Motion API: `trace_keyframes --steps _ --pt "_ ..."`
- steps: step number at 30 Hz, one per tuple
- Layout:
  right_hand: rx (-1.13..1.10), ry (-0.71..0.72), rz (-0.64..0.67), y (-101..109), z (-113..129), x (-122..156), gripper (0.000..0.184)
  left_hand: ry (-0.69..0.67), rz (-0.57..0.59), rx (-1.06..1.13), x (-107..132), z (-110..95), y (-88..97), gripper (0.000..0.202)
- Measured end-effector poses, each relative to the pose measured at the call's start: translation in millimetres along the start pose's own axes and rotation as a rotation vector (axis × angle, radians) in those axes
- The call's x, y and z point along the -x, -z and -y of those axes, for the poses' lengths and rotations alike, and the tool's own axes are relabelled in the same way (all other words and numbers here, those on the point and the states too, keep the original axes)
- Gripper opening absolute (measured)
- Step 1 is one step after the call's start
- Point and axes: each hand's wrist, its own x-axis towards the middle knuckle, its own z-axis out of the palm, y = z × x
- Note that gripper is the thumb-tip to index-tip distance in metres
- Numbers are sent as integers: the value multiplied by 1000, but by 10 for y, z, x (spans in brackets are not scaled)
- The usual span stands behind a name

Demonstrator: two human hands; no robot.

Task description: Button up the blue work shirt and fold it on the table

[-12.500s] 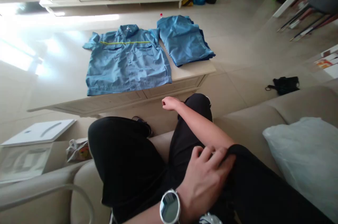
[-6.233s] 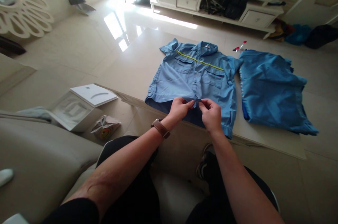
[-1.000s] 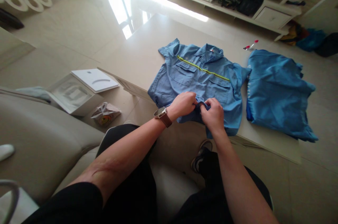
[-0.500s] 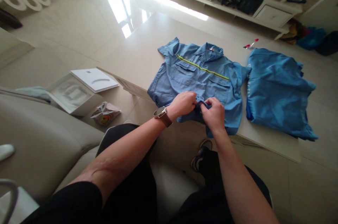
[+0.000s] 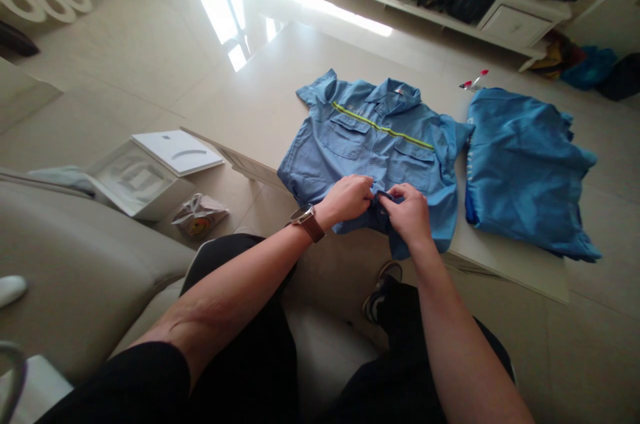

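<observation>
1. We see a blue work shirt (image 5: 385,151) lying flat on a pale table (image 5: 280,77), collar pointing away from us, its long axis running from collar to hem towards us.
2. Our left hand (image 5: 345,199) and right hand (image 5: 407,214) sit close together, both gripping the shirt's lower front; our fingers hide the exact hold and any buttons there.
3. Just right of the shirt lies a folded blue garment (image 5: 525,171), its edges touching neither hand.
4. On the floor, an open white box (image 5: 135,181) holds a moulded insert; its lid (image 5: 177,152) rests beside it.
5. The cabinet shelf (image 5: 440,1) holds dark items, too shadowed to name.
</observation>
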Motion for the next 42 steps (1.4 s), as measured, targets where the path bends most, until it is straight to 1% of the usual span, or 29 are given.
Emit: trace_keyframes --steps 5,7,11,13,15,19,21,24,28,33,38,40,42 --pt "-33 -7 -32 17 -32 -17 23 10 -15 26 -16 -17 -3 20" --pt "-65 -30 -9 28 -54 -32 24 17 -14 40 -10 -22 -10 19" --pt "-155 -145 185 44 -111 -56 29 17 3 46 19 -16 -74 16" --pt "-181 -161 239 42 -122 -61 29 19 -4 49 22 -16 -103 15" --pt "-187 -133 210 37 -109 -62 28 45 -21 60 11 -29 -106 15" --pt "-205 -99 101 35 -40 -59 28 113 -46 126 -14 -85 -49 13" --pt "-219 -103 73 39 -12 -55 28 106 -53 165 -16 -102 -27 19" --pt "-254 -112 71 39 5 -53 28 95 -73 188 -17 -92 -30 25" --pt "-289 -142 50 24 -1 -55 29 73 -93 182 -37 -54 -53 23" --pt "-235 -176 4 -3 -14 -54 25 43 -33 151 -45 -60 -29 24" --pt "-173 -149 22 -21 -41 -36 22 54 -6 144 -25 -53 -44 21" --pt "-150 -133 24 -21 -51 -28 23 57 -16 155 -22 -39 -75 20" --pt "-135 -120 21 -14 -54 -27 24 64 -50 174 -24 -27 -112 19"
